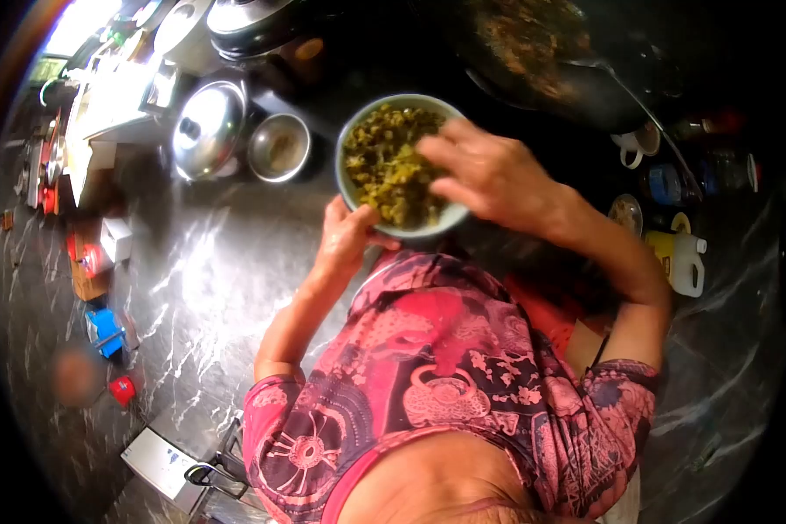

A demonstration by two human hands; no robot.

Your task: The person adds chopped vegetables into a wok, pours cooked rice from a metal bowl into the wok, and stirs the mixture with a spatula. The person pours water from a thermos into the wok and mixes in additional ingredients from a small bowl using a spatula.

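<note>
Left hand grips the near rim of the bowl from below. Right hand reaches over its right edge, fingers loosely curled into the chopped greens. Wok beyond right hand; steel lid left of the bowl.

Head view: strong fisheye distortion, black vignette round the edges. Dim, warm-tinted scene; overexposed white glare at upper left. Specular sheen on the dark marbled surface and the steel lid. Right side underexposed. Soft focus overall, blurred toward the rim.
</note>
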